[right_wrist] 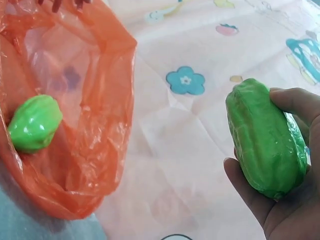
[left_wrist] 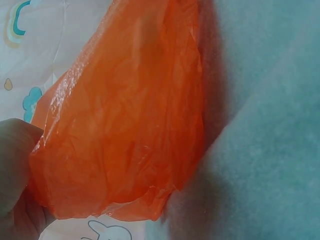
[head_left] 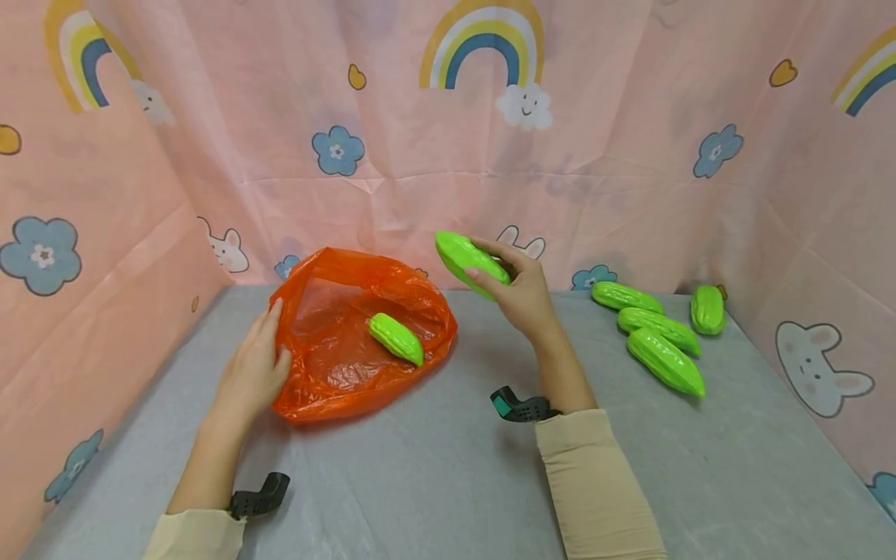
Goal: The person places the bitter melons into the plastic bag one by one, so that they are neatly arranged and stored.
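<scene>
My left hand holds the left side of a red plastic bag, its fingertips at the rim. The bag's mouth is spread wide, and inside lies one green bitter melon, glossy and ridged. To the right of the bag, my right hand grips a second bitter melon in the air, with thumb and fingers round its sides. The right wrist view shows this held bitter melon close up. Bag film fills much of the left wrist view, with part of the left hand at its edge.
Several more bitter melons lie at the right on the grey tabletop, one of them apart near the corner. Pink patterned cloth stands behind the table and along both sides.
</scene>
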### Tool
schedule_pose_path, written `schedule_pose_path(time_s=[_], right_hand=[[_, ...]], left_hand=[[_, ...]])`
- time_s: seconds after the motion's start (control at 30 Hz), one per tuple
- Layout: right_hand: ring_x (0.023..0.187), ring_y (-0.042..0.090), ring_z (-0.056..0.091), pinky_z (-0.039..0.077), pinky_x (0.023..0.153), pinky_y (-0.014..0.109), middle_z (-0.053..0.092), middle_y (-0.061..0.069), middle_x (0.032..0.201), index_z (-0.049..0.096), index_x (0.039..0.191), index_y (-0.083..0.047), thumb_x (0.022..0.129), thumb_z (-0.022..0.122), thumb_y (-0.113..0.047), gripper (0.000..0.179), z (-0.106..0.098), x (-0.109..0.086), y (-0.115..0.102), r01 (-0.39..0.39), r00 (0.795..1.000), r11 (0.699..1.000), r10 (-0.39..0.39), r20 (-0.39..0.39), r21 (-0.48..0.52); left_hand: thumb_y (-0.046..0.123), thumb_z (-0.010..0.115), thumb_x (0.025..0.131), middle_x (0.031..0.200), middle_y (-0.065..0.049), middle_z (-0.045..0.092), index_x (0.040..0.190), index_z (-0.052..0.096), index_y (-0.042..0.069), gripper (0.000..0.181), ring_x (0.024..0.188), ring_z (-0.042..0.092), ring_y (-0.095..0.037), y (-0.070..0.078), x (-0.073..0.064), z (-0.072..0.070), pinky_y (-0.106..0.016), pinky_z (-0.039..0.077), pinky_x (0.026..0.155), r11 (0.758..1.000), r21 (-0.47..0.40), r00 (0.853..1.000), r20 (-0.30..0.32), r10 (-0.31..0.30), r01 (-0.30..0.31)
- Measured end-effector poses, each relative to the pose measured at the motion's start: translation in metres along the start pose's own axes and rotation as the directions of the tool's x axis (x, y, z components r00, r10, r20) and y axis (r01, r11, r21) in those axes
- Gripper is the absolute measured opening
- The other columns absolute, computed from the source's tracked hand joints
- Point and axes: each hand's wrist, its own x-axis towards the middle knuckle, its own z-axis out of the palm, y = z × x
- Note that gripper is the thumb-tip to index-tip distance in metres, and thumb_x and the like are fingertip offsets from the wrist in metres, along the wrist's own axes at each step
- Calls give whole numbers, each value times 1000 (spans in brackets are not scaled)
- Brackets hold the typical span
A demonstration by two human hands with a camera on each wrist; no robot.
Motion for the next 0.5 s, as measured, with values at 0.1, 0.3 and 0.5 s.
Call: schedule_pose_path(time_s=[0.1, 0.3, 0.5], right_hand=[[111, 26, 64, 57, 78, 15, 62, 12, 136, 63, 138, -10, 93, 73, -13, 46, 8, -1, -3, 3, 1000, 1000, -3, 17, 6], [112, 29, 68, 59, 81, 19, 64, 13, 134, 65, 134, -9, 89, 76, -11, 46, 19, -1, -8, 1, 999, 1000, -2, 50, 22], [109, 29, 70, 60, 80, 20, 67, 15, 129, 66, 132, -9, 88, 77, -11, 46, 25, -3, -10, 7, 998, 1000, -9, 61, 22]], left_hand=[[4, 48, 96, 160, -31, 31, 161, 17, 1, 72, 142, 38, -52, 1, -1, -1, -70, 36, 112, 1000, -5, 1000, -8, -3, 3], [3, 49, 97, 160, -29, 32, 161, 19, 2, 71, 141, 40, -52, 3, -2, -3, -70, 38, 110, 1000, -10, 1000, -24, -5, 5], [4, 48, 97, 159, -27, 34, 161, 19, 3, 70, 140, 41, -50, 2, 0, -3, -70, 38, 110, 1000, -8, 1000, -23, 1, -1]])
